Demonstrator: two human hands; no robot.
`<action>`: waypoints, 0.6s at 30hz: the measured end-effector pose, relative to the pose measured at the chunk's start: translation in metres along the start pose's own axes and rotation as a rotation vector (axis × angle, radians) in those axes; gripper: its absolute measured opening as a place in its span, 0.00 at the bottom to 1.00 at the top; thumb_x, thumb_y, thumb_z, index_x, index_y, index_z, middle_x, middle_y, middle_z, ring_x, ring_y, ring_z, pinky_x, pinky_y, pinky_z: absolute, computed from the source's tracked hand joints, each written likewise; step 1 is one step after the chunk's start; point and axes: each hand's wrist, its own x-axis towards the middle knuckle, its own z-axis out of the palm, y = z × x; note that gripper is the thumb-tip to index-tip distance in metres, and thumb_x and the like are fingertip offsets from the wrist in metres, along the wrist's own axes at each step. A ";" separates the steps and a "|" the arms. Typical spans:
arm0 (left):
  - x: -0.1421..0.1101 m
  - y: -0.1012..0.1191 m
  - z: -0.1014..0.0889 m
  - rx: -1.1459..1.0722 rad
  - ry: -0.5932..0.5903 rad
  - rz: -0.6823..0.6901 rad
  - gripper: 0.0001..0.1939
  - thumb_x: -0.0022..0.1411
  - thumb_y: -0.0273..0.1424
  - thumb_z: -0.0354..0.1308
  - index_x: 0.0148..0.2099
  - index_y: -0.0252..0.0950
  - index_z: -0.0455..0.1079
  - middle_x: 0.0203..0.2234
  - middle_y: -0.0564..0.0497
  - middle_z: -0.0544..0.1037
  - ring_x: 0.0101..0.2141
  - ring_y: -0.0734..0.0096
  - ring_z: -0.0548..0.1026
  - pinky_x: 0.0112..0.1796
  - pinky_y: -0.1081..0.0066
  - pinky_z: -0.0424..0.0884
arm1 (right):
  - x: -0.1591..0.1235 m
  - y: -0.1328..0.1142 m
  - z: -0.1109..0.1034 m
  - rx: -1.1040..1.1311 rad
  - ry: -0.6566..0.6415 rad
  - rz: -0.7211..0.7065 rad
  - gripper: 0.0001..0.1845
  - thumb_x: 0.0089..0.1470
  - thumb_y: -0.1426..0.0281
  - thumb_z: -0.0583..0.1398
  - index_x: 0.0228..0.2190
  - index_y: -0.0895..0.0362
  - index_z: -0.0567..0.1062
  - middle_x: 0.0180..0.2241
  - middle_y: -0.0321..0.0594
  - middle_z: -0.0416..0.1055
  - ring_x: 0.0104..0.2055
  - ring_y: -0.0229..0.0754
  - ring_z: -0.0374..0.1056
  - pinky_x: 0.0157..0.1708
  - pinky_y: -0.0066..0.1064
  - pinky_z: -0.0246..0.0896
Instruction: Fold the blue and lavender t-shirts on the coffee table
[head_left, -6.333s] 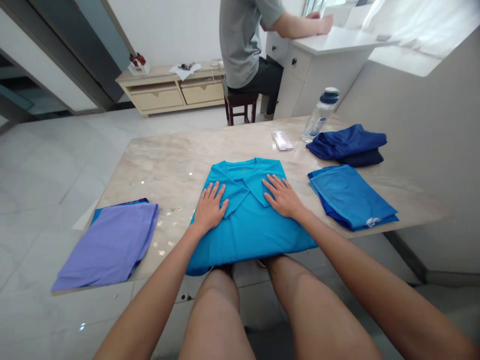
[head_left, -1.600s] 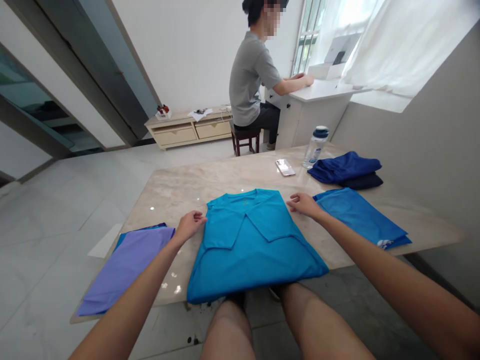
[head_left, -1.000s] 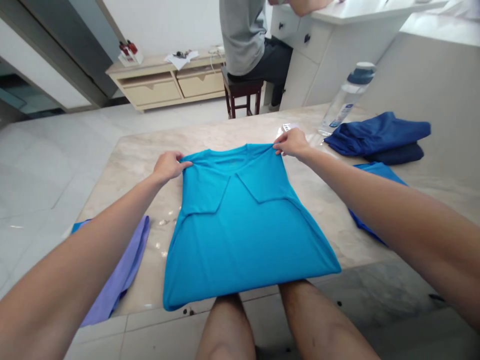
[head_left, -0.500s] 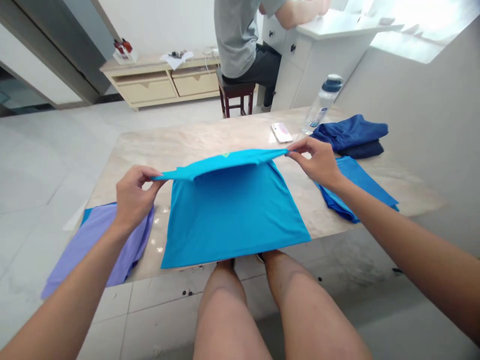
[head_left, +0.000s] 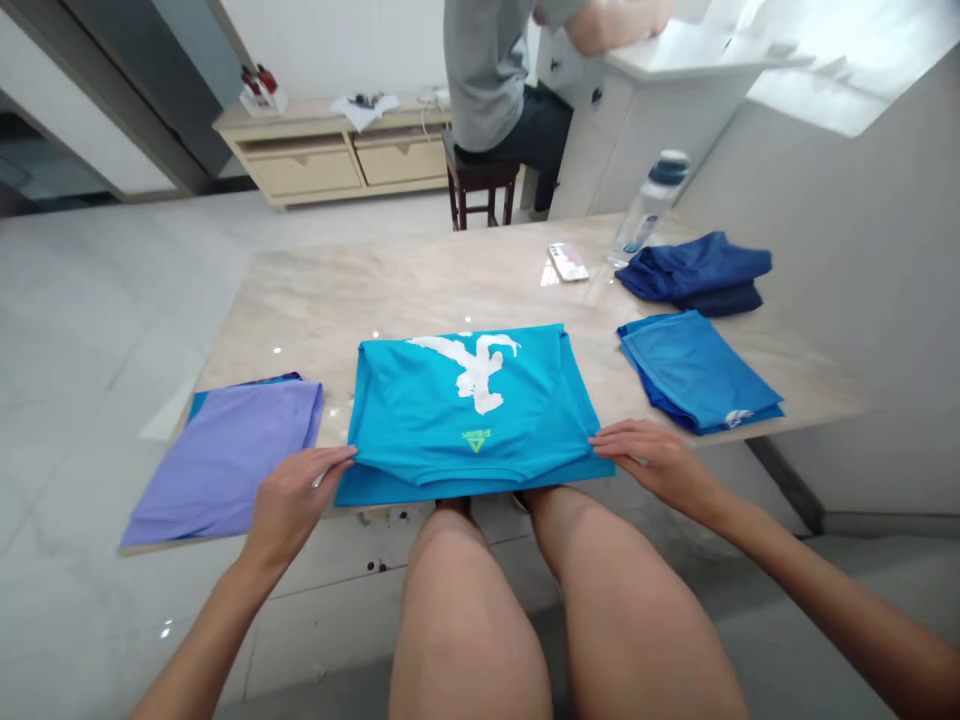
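At the near edge of a marble-topped table point(head_left: 420, 275), a turquoise T-shirt point(head_left: 450, 410) lies folded just above the person's knees, with a white splash print point(head_left: 469, 370) and a small green triangle logo point(head_left: 474, 441) facing up. The left hand point(head_left: 296, 497) rests open, fingers together and extended, on the shirt's near left corner. The right hand point(head_left: 656, 462) lies open in the same way at the near right corner, its fingers point(head_left: 622, 438) along the folded edge. Neither hand appears to pinch the cloth (any light grip beneath the fingers cannot be ruled out from this view), and their placement at both corners seems suited to keeping the fold square. A folded lavender shirt point(head_left: 240, 465) lies just left of the left hand, and a folded blue shirt point(head_left: 694, 375) lies to the right, apparently kept beside the turquoise shirt to leave it room. Farther back, a navy garment pile point(head_left: 694, 272), a smartphone point(head_left: 568, 262) and a water bottle point(head_left: 649, 210) sit well beyond the hands, out of their way. Beyond the table, a co-worker point(head_left: 487, 70) sits on a dark wooden stool point(head_left: 480, 190) at a white desk point(head_left: 645, 130).
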 end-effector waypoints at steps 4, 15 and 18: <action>-0.024 0.068 -0.039 0.037 0.183 -0.213 0.24 0.73 0.55 0.59 0.44 0.43 0.86 0.42 0.45 0.90 0.45 0.49 0.88 0.50 0.56 0.81 | -0.008 -0.050 -0.022 0.031 0.109 0.178 0.10 0.68 0.61 0.66 0.39 0.46 0.89 0.43 0.40 0.88 0.46 0.52 0.85 0.52 0.45 0.82; -0.183 0.258 0.019 -0.187 0.186 -0.470 0.34 0.80 0.43 0.50 0.81 0.38 0.58 0.75 0.37 0.67 0.73 0.50 0.68 0.70 0.49 0.71 | -0.138 -0.223 0.078 0.043 0.447 0.559 0.39 0.75 0.50 0.55 0.77 0.55 0.62 0.74 0.54 0.64 0.75 0.61 0.64 0.70 0.58 0.68; -0.202 0.261 0.023 -0.092 0.160 -0.370 0.38 0.78 0.42 0.53 0.83 0.37 0.50 0.77 0.34 0.64 0.74 0.45 0.67 0.69 0.44 0.71 | -0.152 -0.251 0.097 -0.309 0.449 0.412 0.54 0.70 0.49 0.62 0.81 0.58 0.45 0.78 0.62 0.55 0.76 0.70 0.60 0.68 0.66 0.68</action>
